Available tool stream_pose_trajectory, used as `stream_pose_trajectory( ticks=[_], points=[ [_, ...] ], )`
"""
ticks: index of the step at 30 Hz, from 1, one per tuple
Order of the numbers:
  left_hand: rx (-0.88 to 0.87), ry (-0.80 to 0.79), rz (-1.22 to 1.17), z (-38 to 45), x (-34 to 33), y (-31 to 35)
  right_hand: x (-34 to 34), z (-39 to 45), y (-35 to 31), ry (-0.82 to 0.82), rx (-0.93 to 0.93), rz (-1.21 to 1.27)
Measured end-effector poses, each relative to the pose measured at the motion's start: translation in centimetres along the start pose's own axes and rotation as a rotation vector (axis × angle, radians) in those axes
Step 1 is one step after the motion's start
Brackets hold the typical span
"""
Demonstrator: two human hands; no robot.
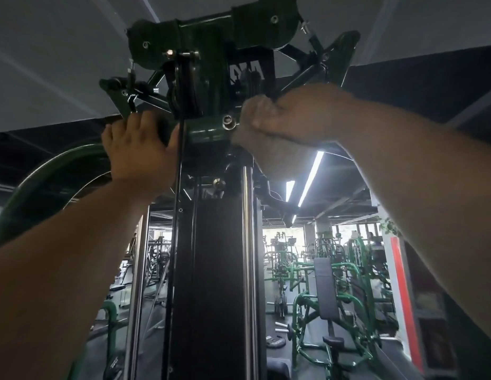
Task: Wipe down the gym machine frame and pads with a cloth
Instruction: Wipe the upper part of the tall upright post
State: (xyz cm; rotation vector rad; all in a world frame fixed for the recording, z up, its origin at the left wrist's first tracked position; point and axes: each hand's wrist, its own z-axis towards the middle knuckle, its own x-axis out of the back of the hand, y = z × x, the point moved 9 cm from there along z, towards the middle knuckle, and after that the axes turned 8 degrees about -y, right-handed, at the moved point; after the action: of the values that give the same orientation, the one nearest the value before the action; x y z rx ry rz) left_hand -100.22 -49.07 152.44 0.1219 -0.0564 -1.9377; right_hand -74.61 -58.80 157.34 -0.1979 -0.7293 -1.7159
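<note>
I look up at the top of a dark green gym machine frame with pulley housings overhead. My left hand grips the green crossbar just left of the black cable. My right hand holds a greyish cloth bunched against the frame right of a silver bolt. Part of the cloth hangs down below the hand. A black weight-stack cover and a chrome guide rod run down beneath.
A curved green tube sweeps down at left. Behind the machine stand several green machines, one with a black back pad. Strip lights hang from the ceiling. A red-and-white pillar stands at right.
</note>
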Motion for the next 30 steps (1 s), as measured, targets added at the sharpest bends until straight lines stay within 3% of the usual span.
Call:
stream_pose_trajectory(
  ticks=[4,7,12,16,22,26,28,30],
  points=[
    [0.002,0.027,0.026,-0.3,0.0,0.3,-0.2,-2.1,-0.5,0.258,-0.001,-0.106],
    [0.007,0.047,0.051,-0.6,0.1,0.6,-0.2,-1.8,-1.7,0.346,0.025,-0.159],
    [-0.001,-0.009,0.08,-0.4,-0.2,0.2,-0.2,0.2,-0.9,0.122,0.006,-0.088],
    [0.023,-0.071,0.069,-0.3,0.2,0.1,-0.4,-1.0,-0.3,0.216,0.011,-0.111],
    [0.087,-0.186,-0.081,0.2,1.4,0.3,-0.1,-3.1,3.8,0.255,-0.146,-0.058],
    [0.276,-0.301,-0.468,0.3,2.6,-0.6,0.0,-4.5,3.7,0.362,-0.135,-0.062],
    [0.266,-0.266,-0.514,0.5,4.4,0.4,-0.1,-4.3,3.7,0.386,-0.119,-0.068],
    [0.151,-0.162,-0.414,0.7,7.0,2.7,-0.2,-4.0,3.9,0.355,-0.105,-0.078]
  ],
)
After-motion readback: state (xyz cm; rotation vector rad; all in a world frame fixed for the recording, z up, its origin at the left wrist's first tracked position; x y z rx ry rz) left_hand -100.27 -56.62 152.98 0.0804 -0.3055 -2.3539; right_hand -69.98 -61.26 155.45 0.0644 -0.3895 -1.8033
